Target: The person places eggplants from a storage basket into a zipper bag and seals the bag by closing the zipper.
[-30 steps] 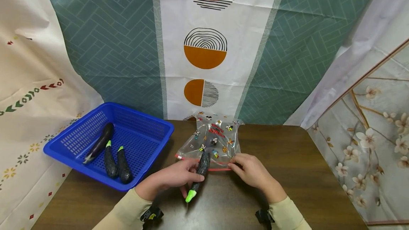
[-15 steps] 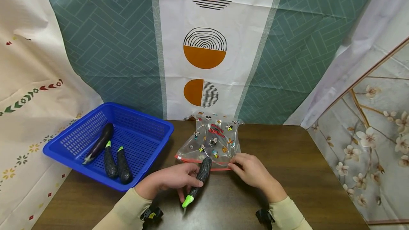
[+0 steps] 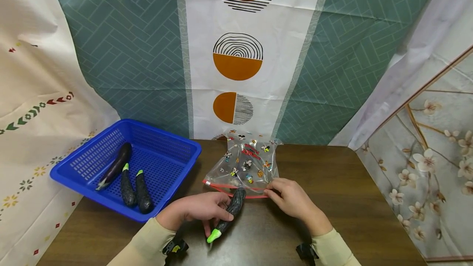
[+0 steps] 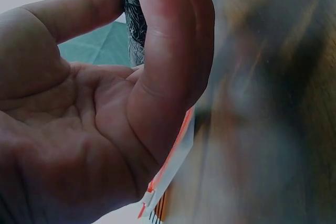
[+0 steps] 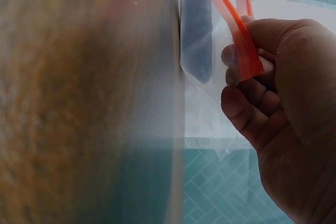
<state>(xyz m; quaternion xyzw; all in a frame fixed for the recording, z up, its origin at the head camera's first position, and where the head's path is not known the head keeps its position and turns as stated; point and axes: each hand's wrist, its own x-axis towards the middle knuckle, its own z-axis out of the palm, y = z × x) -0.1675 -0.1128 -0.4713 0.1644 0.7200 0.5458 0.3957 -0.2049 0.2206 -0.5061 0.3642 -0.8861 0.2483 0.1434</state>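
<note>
My left hand [image 3: 203,208] grips a dark, rough-skinned vegetable [image 3: 236,205] with a bright green stem end, thumb on one side and fingers on the other. Its green end points towards me, and its dark tip overlaps the red zip edge of a clear zip bag [image 3: 236,171] with cartoon prints. In the left wrist view, curled fingers hide most of the vegetable [image 4: 135,24]. My right hand [image 3: 292,200] pinches the right end of the bag's red zip strip [image 5: 236,35]. The two red strips stand apart in the right wrist view, with a dark shape behind the plastic.
A blue perforated basket [image 3: 170,138] stands on the left of the wooden table [image 3: 318,167]. In it lie a purple eggplant [image 3: 116,165] and two dark green-tipped vegetables [image 3: 143,194]. A patterned curtain [image 3: 148,52] hangs behind the table.
My left hand has drawn the vegetable back towards me, so its tip moved from over the bag down to the zip edge. The right hand has stayed at the bag's corner.
</note>
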